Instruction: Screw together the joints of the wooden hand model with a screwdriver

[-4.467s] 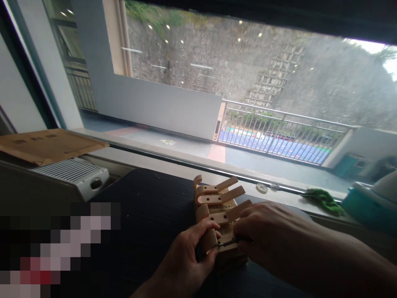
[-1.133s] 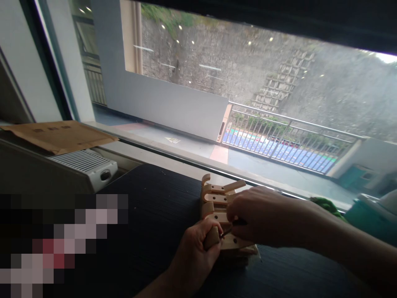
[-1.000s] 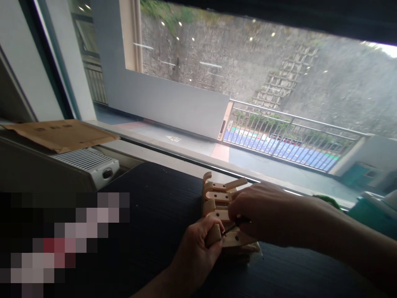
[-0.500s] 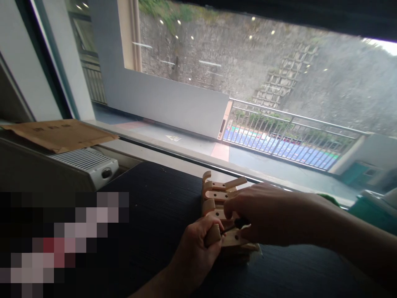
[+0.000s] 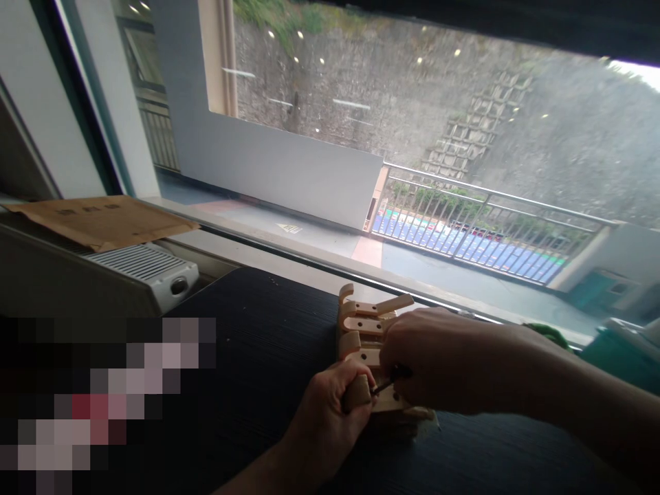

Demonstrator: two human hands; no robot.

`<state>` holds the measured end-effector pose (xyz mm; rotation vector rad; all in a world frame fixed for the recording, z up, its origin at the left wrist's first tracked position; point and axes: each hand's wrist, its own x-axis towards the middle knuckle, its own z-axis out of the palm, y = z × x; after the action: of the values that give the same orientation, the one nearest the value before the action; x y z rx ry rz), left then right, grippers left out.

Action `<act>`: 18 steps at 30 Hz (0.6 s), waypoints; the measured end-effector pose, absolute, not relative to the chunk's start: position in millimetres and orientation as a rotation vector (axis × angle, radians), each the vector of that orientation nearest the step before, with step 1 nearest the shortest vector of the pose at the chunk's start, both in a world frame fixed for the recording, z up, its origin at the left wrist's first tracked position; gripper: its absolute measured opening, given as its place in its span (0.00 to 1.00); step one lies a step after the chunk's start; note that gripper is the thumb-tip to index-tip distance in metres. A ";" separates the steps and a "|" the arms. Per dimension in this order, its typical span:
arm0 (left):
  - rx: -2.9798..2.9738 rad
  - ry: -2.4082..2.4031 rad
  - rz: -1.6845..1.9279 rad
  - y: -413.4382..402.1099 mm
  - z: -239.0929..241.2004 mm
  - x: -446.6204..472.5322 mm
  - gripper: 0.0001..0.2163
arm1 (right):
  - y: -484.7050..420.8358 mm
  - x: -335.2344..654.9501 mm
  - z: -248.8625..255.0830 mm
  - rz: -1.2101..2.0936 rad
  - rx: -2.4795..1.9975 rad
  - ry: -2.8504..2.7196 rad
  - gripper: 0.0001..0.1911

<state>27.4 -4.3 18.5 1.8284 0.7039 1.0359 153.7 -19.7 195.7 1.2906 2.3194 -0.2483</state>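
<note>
A light wooden rack of hooks (image 5: 364,323) lies on the dark table (image 5: 258,344) near the window. My left hand (image 5: 330,419) is closed around the curved end of the nearest hook. My right hand (image 5: 438,361) is closed on a small dark tool (image 5: 388,383), a thin shaft with a dark handle, whose tip rests on the nearest hook beside my left thumb. Several more hooks stick out beyond my hands toward the window.
A white heater (image 5: 139,271) with a knob stands at the left, with brown cardboard (image 5: 97,220) on top. A green cloth (image 5: 549,335) and a teal container (image 5: 623,361) sit at the right by the window sill (image 5: 289,258).
My right hand has shifted slightly on the tool, and its tip stays at the nearest hook. My left hand keeps its grip. The view has barely moved.
</note>
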 end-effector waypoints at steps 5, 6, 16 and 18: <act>1.841 0.744 1.003 -5.9 17.4 26.8 0.05 | -9.3 159.1 187.0 -0.295 1.331 2.364 0.13; 1.835 0.744 0.997 -5.8 17.2 26.9 0.04 | -7.2 161.4 184.9 -0.317 1.362 2.345 0.13; 1.807 0.725 1.009 -4.6 20.4 27.4 0.05 | -23.3 156.1 204.3 -0.222 1.361 2.384 0.09; 1.804 0.711 1.008 -5.5 21.1 26.9 0.06 | -22.5 152.7 204.0 -0.196 1.332 2.357 0.09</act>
<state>26.9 -5.5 21.1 1.8036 0.7106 1.0080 152.7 -22.5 204.0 1.3319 2.3573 -0.1960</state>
